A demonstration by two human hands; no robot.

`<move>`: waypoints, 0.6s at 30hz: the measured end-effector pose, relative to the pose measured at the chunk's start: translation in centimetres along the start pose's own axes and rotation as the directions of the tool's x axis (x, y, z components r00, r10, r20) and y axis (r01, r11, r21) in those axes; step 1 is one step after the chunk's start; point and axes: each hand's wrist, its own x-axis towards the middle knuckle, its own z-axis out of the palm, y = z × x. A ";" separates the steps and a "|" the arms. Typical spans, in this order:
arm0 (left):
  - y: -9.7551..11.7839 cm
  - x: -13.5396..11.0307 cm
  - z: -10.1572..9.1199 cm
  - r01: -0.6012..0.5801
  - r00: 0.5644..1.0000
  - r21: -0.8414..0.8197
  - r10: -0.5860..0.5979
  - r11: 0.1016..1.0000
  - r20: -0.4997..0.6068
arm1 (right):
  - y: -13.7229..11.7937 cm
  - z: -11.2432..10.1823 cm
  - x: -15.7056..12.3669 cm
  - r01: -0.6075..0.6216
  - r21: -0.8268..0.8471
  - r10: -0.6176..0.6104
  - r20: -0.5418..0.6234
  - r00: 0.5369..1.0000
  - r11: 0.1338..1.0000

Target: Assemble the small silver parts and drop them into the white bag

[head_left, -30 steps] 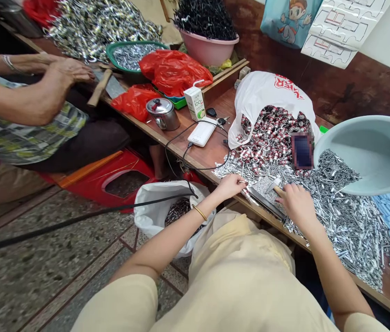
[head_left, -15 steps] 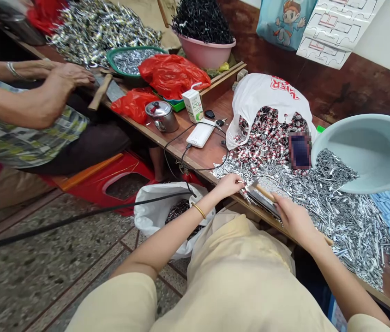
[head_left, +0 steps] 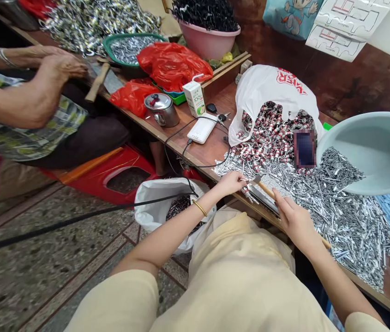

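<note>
My left hand [head_left: 232, 182] is closed in a pinch at the table's front edge. From its fingertips hangs a small red-and-silver keychain piece [head_left: 248, 192] with metal bits on it. My right hand [head_left: 295, 219] grips a small hammer [head_left: 267, 190] by its pale wooden handle, whose end sticks out behind the wrist. The hammer's dark head lies just right of my left fingertips, over a flat metal block [head_left: 266, 199] on the table edge. Whether the head touches the piece I cannot tell.
Loose silver metal parts [head_left: 350, 230] cover the table's right, beside a pale basin [head_left: 385, 152]. A white bag [head_left: 274, 83] spills red-and-silver pieces. A power bank [head_left: 202, 129] trails a black cable across a white sack [head_left: 149, 198]. Another person's hands [head_left: 59, 62] are at left.
The view has shifted slightly. My left hand still pinches the keychain piece, and more of it shows below the fingers. My right hand keeps the hammer, with its head close by.
</note>
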 end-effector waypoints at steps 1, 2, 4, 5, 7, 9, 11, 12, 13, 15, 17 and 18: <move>-0.1 0.1 0.1 0.006 1.000 0.003 -0.006 1.000 0.000 | -0.2 0.0 0.1 -0.001 -0.017 0.002 0.024 1.000 1.000; -0.2 0.1 0.1 0.012 1.000 0.005 -0.012 1.000 0.002 | -0.3 0.0 0.2 0.001 -0.032 0.001 0.056 0.998 0.999; -0.5 0.2 0.3 0.020 1.000 -0.016 -0.019 1.000 0.016 | -0.3 0.1 0.5 0.000 -0.042 0.004 0.103 0.995 0.999; -0.7 0.2 0.3 0.021 1.000 -0.042 -0.020 0.999 0.022 | -0.2 0.1 0.6 -0.007 -0.038 0.011 0.106 0.994 0.999; -1.1 0.1 0.5 0.017 1.000 -0.114 -0.014 0.993 0.025 | 0.2 0.0 0.6 -0.035 -0.031 0.037 0.078 0.996 0.999; -1.5 0.1 0.6 -0.001 1.000 -0.169 0.003 0.986 0.014 | 0.6 -0.1 0.3 -0.064 -0.039 0.065 0.044 0.997 0.997; -1.6 0.1 0.7 -0.018 1.000 -0.182 0.018 0.983 -0.002 | 0.8 -0.3 -0.1 -0.062 -0.048 0.064 0.044 0.997 0.997; -1.5 0.1 0.8 -0.015 1.000 -0.180 0.014 0.984 -0.009 | 0.8 -0.4 -0.3 -0.051 -0.048 0.054 0.051 0.997 0.998; -1.4 0.1 0.9 -0.005 1.000 -0.180 0.002 0.984 -0.012 | 0.7 -0.5 -0.4 -0.039 -0.044 0.041 0.054 0.998 0.998; -1.2 0.2 1.1 0.023 1.000 -0.191 -0.024 0.981 -0.004 | 0.5 -0.6 -0.5 -0.020 -0.031 0.021 0.032 0.999 0.999; -1.0 0.3 1.4 0.034 0.999 -0.210 -0.034 0.977 0.004 | 0.1 -0.7 -0.3 -0.015 -0.034 0.015 0.017 1.000 0.999; -0.9 0.3 1.4 0.034 0.999 -0.219 -0.034 0.975 0.004 | 0.0 -0.7 -0.2 -0.018 -0.046 0.020 0.032 0.999 0.999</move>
